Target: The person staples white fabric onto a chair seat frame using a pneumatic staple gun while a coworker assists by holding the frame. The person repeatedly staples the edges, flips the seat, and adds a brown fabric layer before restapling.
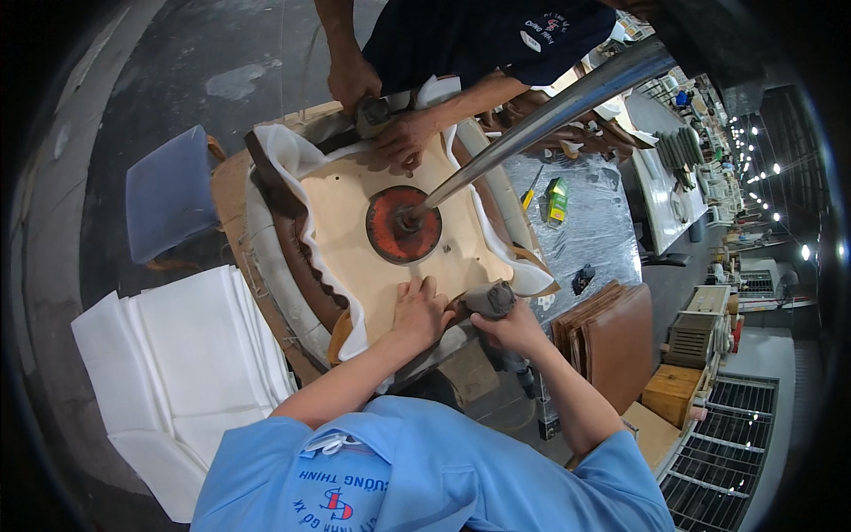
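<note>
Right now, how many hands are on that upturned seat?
4. The left hand lies flat on the pale wooden seat base; the right hand grips a grey staple gun. A co-worker's two hands work the far edge.

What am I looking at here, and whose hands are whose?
This is one picture from a fisheye camera worn on a worker's head, looking down, so straight lines bend near the rim. The blue-sleeved arms rising from the bottom are the wearer's own. The left hand presses flat on a pale wooden panel, the underside of an upturned seat wrapped in white lining and brown leather. The right hand grips a grey power tool at the panel's edge. A red round plate with a shiny metal pole sits in the panel's middle. Across the seat, a co-worker's hands work the far edge. White sheets lie to the left, and brown leather pieces to the right.
</note>
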Available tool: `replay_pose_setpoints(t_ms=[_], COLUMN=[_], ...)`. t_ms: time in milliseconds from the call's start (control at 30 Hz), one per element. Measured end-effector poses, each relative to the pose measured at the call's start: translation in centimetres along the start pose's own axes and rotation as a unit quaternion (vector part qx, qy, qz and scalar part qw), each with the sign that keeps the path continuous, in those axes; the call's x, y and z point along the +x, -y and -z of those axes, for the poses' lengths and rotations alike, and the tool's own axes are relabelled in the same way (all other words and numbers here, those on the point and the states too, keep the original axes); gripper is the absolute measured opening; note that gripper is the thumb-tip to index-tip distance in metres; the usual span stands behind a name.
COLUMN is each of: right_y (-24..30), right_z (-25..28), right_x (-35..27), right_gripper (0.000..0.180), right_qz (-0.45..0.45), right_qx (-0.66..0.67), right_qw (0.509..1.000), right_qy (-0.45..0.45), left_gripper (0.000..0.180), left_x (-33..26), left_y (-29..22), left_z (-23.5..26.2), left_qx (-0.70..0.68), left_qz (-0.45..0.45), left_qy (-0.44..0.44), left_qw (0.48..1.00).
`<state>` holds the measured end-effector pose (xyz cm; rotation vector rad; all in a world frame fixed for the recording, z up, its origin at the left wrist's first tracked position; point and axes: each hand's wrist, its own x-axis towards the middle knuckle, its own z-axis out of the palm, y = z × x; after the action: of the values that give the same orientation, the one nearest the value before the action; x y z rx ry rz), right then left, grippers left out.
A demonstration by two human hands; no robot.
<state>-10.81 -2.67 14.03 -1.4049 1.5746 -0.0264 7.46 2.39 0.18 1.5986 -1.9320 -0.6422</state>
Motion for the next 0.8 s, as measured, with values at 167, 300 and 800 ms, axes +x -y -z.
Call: replay_pose_setpoints(t_ms=[167,300,800], right_y=[-0.2,0.4,-0.5], right_z=[-0.5,-0.8,-1.4], right_x=[-0.4,0.0,-0.2], right_gripper=[0.028,0.030,0.034], right_qz=[-0.004,-0.016,-0.014], right_qx=[0.016,-0.020,0.038], right_qw=[1.000,0.999,0.998], right_qy=[0.017,0.026,0.052], left_gripper=[0.023,0.022,0.022], left_x=[-0.1,-0.2,-1.0], left_y=[-0.3,-0.3,-0.5], left_z=[-0.7,-0.4,1.4], left_qx=[-0.009,-0.028,-0.012], left_qz=[0.008,0.014,0.059], left_qy=[-0.017,-0.009,0.030], left_qw=[1.000,0.999,0.998])
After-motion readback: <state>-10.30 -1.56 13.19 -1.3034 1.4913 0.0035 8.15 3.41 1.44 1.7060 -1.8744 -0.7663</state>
